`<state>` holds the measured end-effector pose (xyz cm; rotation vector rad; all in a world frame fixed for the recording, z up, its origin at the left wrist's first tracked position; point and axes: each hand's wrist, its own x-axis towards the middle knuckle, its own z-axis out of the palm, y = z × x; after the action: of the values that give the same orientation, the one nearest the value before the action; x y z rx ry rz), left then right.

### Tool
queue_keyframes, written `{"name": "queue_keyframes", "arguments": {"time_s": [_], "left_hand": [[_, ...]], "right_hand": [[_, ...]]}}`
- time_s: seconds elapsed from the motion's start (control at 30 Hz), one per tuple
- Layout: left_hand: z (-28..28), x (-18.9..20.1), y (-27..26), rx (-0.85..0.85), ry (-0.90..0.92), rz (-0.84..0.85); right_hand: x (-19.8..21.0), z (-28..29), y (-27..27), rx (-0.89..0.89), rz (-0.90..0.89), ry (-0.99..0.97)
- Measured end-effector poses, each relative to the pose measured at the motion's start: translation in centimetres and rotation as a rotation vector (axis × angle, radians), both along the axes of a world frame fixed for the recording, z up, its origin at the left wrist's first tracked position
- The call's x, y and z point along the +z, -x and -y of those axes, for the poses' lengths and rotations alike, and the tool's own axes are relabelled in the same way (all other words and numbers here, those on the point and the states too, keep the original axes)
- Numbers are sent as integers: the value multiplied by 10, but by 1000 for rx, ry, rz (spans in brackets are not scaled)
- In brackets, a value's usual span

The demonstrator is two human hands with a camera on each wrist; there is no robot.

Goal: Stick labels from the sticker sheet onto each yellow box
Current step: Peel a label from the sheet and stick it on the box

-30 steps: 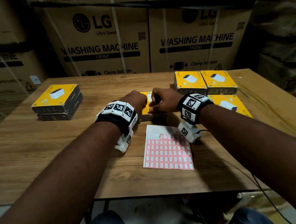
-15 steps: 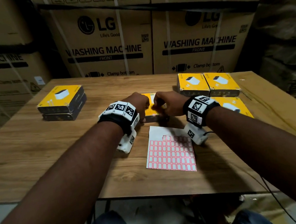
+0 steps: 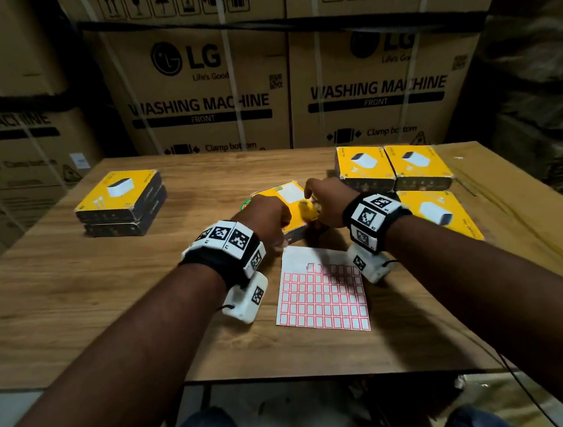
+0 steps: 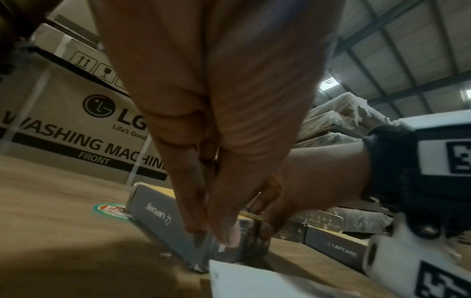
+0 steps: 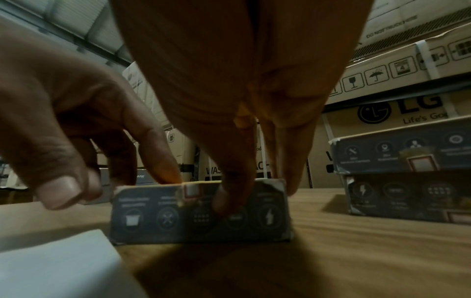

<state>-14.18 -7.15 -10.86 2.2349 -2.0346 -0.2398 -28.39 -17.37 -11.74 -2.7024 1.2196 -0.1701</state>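
A yellow box [image 3: 289, 200] with dark sides lies in the middle of the table, just beyond the sticker sheet [image 3: 322, 295]. My left hand [image 3: 277, 234] grips its near left corner, fingers pointing down at the box's grey side [image 4: 158, 209]. My right hand [image 3: 321, 209] holds the right end. In the right wrist view its thumb [image 5: 229, 199] presses the dark front face [image 5: 153, 217], right beside a red-bordered label [image 5: 192, 190] stuck there. The sheet is white with rows of red-bordered labels; its upper rows are bare.
Two yellow boxes are stacked [image 3: 120, 201] at the far left. Three more [image 3: 363, 167] [image 3: 418, 165] [image 3: 438, 212] sit at the right; one nearby box [image 5: 407, 153] carries a label on its dark side. A round green sticker [image 3: 246, 203] is on the table. Large cartons [image 3: 201, 104] stand behind.
Both hands stay on the centre box. More of its yellow top shows between them now, and it looks turned slightly. The sheet has not moved.
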Motion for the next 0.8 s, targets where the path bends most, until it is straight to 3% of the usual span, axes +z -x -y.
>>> {"name": "queue_keyframes", "arguments": {"time_s": [0.13,0.23,0.43,0.53,0.63,0.8], "left_hand": [[-5,3,0,-35,-24,-2],[-7,6,-6,18,13,-109],[-7,9,-25,26,31,-227],[-4,10,-39,93,97,-98],[0,10,-49,131,32,22],[-3,5,-50,163,-38,-60]], "right_hand": [[0,0,-3,-66,0,-120],[-1,-6,-8,-39,52,-261],[-14,-16,-26,-8,46,-176],[-8,-12,-29,40,-19,-167],[3,-6,-28,102,-160,-148],[24,0,-18,157,-322,-141]]}}
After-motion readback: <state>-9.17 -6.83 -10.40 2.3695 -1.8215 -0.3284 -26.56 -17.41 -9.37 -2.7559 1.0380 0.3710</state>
